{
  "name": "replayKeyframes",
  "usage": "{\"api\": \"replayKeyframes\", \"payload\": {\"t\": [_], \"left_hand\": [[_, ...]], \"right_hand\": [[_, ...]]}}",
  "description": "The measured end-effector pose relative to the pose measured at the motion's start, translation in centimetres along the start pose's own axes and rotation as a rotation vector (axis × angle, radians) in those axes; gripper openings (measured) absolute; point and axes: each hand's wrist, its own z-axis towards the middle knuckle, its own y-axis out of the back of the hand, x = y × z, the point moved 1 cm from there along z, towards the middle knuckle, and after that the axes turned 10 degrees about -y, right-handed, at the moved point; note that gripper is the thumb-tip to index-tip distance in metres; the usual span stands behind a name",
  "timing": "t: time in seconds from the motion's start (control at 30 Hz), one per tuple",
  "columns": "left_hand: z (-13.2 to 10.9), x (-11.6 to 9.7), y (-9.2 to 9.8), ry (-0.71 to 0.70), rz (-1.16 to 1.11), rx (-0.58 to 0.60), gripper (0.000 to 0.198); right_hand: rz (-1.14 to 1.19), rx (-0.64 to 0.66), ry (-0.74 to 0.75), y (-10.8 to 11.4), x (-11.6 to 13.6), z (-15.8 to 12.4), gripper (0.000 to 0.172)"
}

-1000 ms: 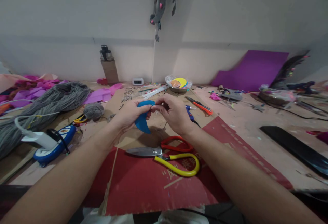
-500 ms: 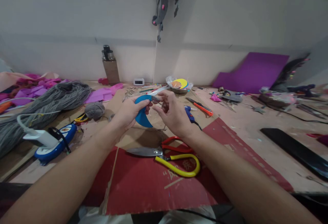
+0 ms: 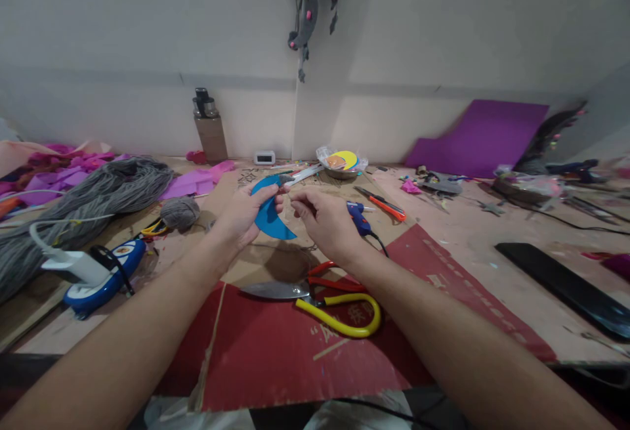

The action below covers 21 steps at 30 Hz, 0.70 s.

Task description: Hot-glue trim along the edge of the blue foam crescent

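Note:
My left hand (image 3: 241, 215) pinches a flat blue crescent (image 3: 273, 223) between thumb and fingers, over the middle of the work surface. Grey yarn (image 3: 285, 180) is wound around the crescent's upper tip. Just to the right, my right hand (image 3: 327, 221) is closed, thumb against curled fingers, on what looks like the free end of that yarn; the strand is mostly too thin to follow. Beneath both hands lie large scissors (image 3: 339, 331) with one red and one yellow handle, partly hidden by my right forearm.
Red cardboard (image 3: 266, 364) covers the front. A blue glue gun (image 3: 359, 218) and an orange utility knife (image 3: 388, 208) lie right of my hands. On the left are a grey yarn ball (image 3: 180, 213), a yarn skein (image 3: 113, 187) and a blue power strip (image 3: 108, 285). A black slab (image 3: 561, 285) lies far right.
My right hand has drawn back from the crescent's tip, moving slightly down and curling its fingers closer. The crescent has turned a little in my left hand and shows a broader face.

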Motion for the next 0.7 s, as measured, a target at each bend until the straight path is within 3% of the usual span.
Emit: {"api": "replayKeyframes", "payload": {"t": [0.1, 0.23, 0.37, 0.6, 0.7], "left_hand": [[0.0, -0.1, -0.2, 0.027, 0.010, 0.020, 0.008], [0.1, -0.1, -0.1, 0.042, 0.043, -0.036, 0.005], [0.5, -0.1, 0.4, -0.014, 0.050, -0.081, 0.005], [1.1, 0.4, 1.4, -0.093, 0.084, -0.153, 0.010], [1.0, 0.4, 1.2, -0.122, 0.136, -0.159, 0.011]], "right_hand": [[0.013, 0.053, -0.049, -0.3, -0.2, -0.1, 0.019], [0.026, 0.101, -0.034, -0.3, 0.3, 0.1, 0.022], [-0.112, 0.083, -0.046, 1.0, -0.1, 1.0, 0.022], [-0.613, 0.023, -0.380, 5.2, -6.1, -0.2, 0.026], [-0.520, 0.082, -0.584, 5.6, -8.2, -1.3, 0.023]]}}
